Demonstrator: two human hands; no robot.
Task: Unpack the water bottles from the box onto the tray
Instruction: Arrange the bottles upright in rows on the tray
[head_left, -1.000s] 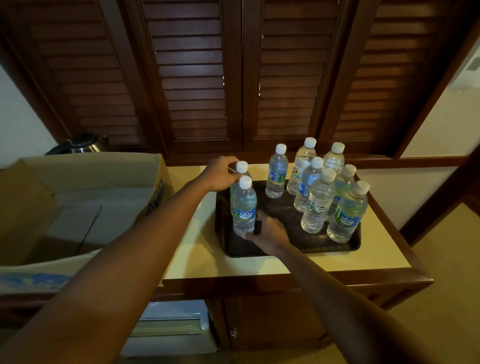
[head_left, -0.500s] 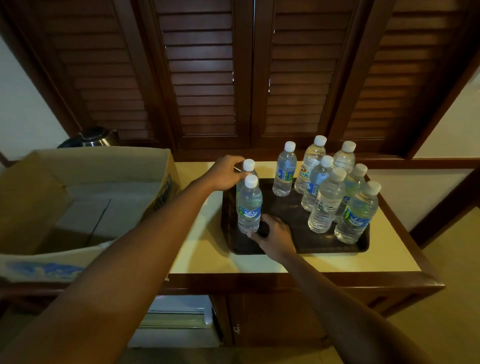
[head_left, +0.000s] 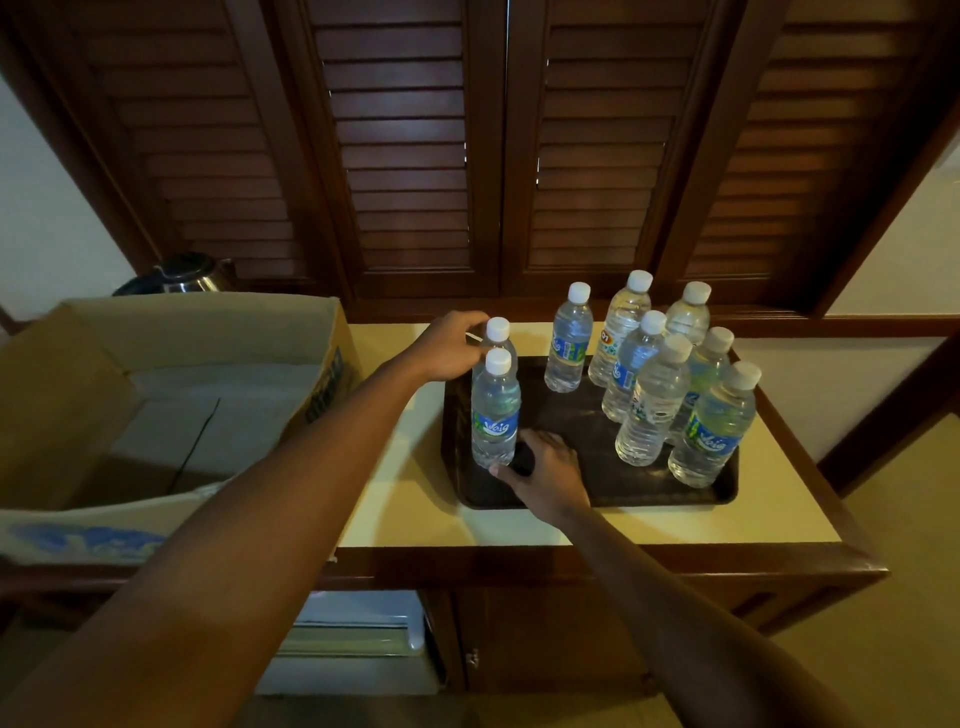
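Observation:
A dark tray (head_left: 597, 501) sits on the cream-topped cabinet and holds several clear water bottles with white caps. Two stand at its left end, one behind the other. My left hand (head_left: 452, 348) is shut around the neck of the rear-left bottle (head_left: 498, 332). My right hand (head_left: 545, 467) rests on the tray at the base of the front-left bottle (head_left: 495, 410), fingers curled loosely with a gap to the bottle. The other bottles (head_left: 649, 400) cluster upright at the tray's right half. The open cardboard box (head_left: 182, 327) stands to the left; inside I see only its bottom flaps.
A metal kettle (head_left: 182, 273) stands behind the box. Dark louvred wooden doors rise right behind the cabinet. The cream cabinet top (head_left: 415, 519) has a raised wooden rim. An open shelf with stacked items lies below the box.
My right hand has loosened from the base of the front-left bottle and drawn back slightly. My left hand stays on the rear-left bottle. Both bottles stand where they were.

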